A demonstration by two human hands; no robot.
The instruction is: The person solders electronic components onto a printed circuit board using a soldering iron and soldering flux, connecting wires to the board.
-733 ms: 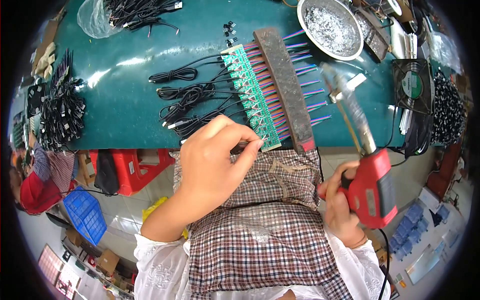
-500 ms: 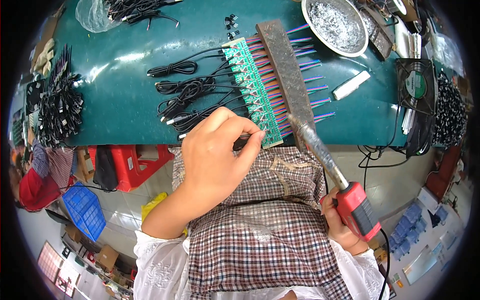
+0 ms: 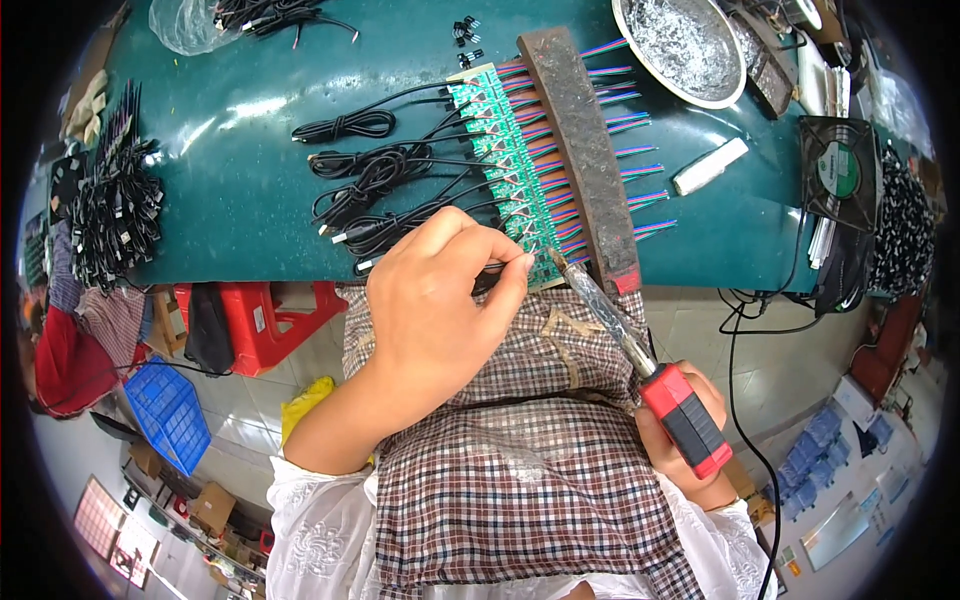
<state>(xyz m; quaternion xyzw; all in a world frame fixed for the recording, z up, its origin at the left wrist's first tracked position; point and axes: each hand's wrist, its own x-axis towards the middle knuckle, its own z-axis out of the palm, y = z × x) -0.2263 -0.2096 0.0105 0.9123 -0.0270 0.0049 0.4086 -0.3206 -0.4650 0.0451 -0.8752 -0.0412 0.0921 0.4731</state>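
Note:
A strip of green circuit boards (image 3: 508, 170) lies on the table, with black cables (image 3: 380, 165) on its left side and thin coloured wires (image 3: 640, 170) running out to the right. My left hand (image 3: 440, 290) is closed in a pinch on the end of a black cable, at the near end of the strip. My right hand (image 3: 690, 410) grips the red and black handle of a soldering iron (image 3: 605, 310). The iron's tip reaches the nearest board, just right of my left fingertips; whether it touches, I cannot tell.
A dark bar (image 3: 585, 150) lies across the coloured wires. Beyond it are a metal bowl (image 3: 738, 85) of silvery scraps, a white block (image 3: 712, 166) and a small fan (image 3: 838, 172). Bundled black cables (image 3: 115, 215) lie at the left; the iron's cord (image 3: 765, 480) hangs at the right.
The soldering iron has swung left and down, its tip going from over the bar to the nearest board. My left hand stays almost where it was, still pinching.

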